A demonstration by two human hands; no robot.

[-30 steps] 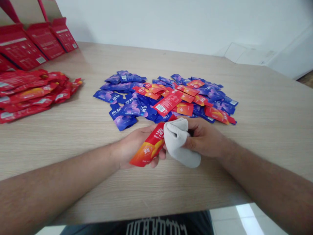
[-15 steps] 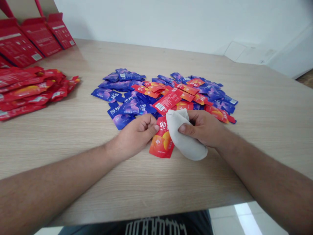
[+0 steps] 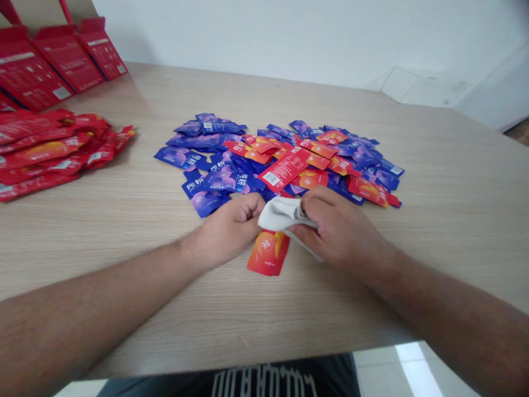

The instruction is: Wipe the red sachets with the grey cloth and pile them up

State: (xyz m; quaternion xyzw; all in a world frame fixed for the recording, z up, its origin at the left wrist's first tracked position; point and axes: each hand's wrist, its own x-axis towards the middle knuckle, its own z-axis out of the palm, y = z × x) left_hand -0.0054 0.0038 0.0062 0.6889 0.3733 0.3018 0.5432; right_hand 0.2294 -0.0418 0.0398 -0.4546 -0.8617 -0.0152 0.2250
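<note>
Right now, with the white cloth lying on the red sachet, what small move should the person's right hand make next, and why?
Probably slide the cloth down the sachet: the right hand presses the white cloth at the top of the red sachet, while the sachet's lower part lies uncovered on the wooden table.

A soft, matt white cloth (image 3: 281, 214) and a glossy red-orange foil sachet (image 3: 268, 253) sit at six o'clock; glossy blue-purple foil sachets (image 3: 177, 158) lie at twelve on the smooth, wood-grain counter (image 3: 433, 237).

White characters "纯耕" printed on a blue sachet (image 3: 194, 186).
</note>
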